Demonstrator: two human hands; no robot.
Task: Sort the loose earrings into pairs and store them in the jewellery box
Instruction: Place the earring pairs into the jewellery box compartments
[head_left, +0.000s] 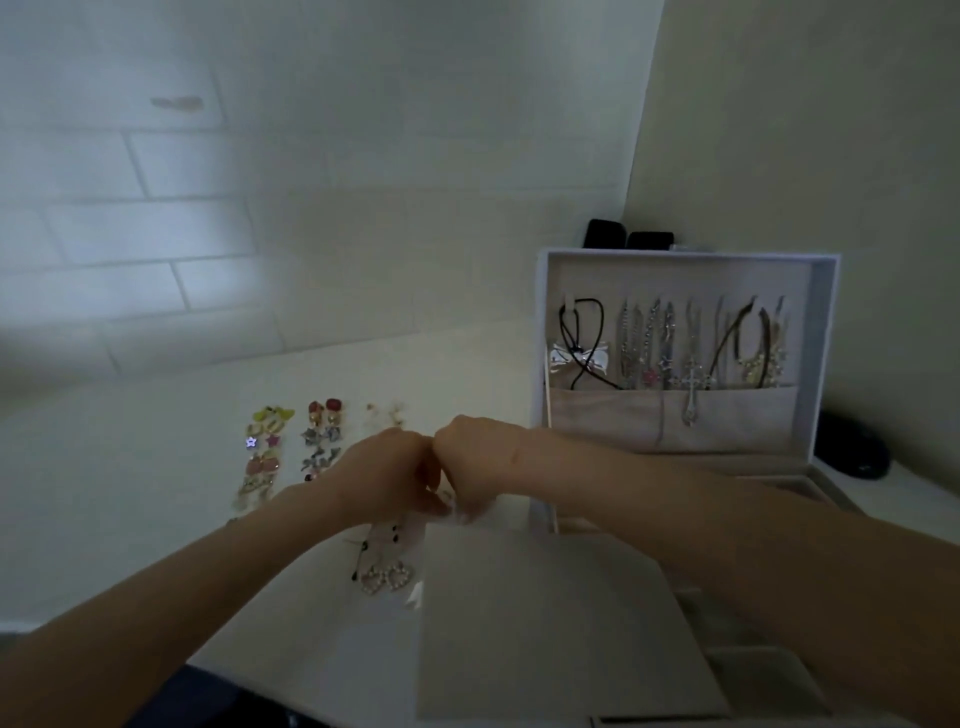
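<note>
My left hand (387, 467) and my right hand (475, 457) meet knuckle to knuckle above the far edge of a beige padded insert (545, 634). Both have their fingers curled down and pinch a small pale earring (453, 508), which is mostly hidden. Paired earrings lie in columns on the white table: colourful ones (265, 452), red and grey ones (322, 434) and pale ones (384, 415). A pearl heart pair (387, 577) and a dark-beaded pair (382, 538) lie under my left wrist. The jewellery box (685, 255) stands open at the right.
The box's raised lid holds several hanging necklaces (675, 348) above a fabric pocket. Its tray compartments (753, 665) show under my right forearm. Two black cases (605, 234) stand behind the box and a dark object (852, 452) lies to its right. A tiled wall backs the table.
</note>
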